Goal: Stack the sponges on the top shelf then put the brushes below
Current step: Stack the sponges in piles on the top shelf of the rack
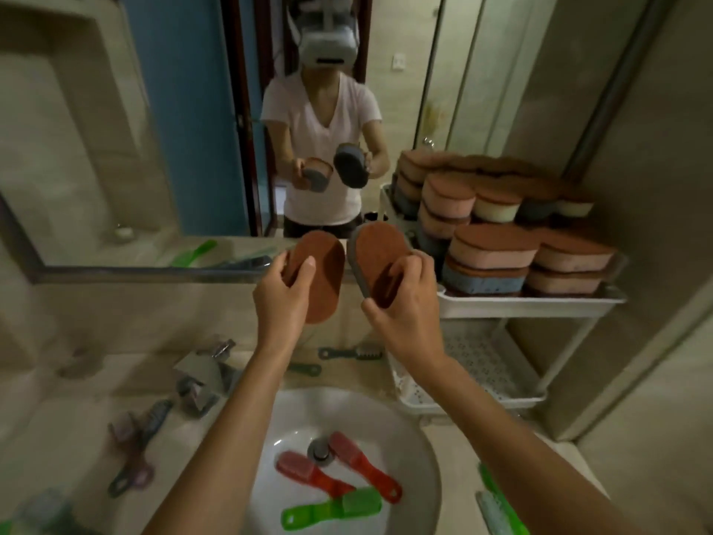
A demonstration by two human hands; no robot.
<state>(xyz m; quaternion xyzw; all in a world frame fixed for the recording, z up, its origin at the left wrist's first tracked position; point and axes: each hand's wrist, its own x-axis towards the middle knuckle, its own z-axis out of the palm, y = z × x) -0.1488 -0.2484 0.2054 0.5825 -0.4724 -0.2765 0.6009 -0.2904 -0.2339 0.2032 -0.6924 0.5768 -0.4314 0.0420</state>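
Left hand (283, 293): raised above the basin in front of the mirror; grip closed around 1 oval sponge (322, 279), thumb on its left edge, fingers over the brown scouring face.
Right hand (405, 303): raised just beside the left hand; grip closed on a second oval sponge (376, 251), fingers curled over the brown face, thumb beneath its lower end. A grey layer shows along this sponge's left edge.
Held sponges: upright, brown faces toward the camera, close together but apart; just left of the top shelf.
Top shelf (528, 305): white tray of a 2-tier rack, at the right, against the mirror; loaded with stacked sponges (494, 260) in pink, blue and cream, each with a brown top.
Lower shelf (474, 364): white perforated tray; no items visible on its exposed part.
Sink (420, 457): white basin holding 2 red brushes (308, 471) and 1 green brush (335, 509), lying near the drain.
Bench (77, 399): beige surface around the sink; dark brushes (135, 446) lie left of the faucet (204, 380), 1 dark brush (349, 353) lies behind the sink, green brushes (501, 503) lie at the right edge.
Mirror (115, 148): reflects the person holding both sponges.
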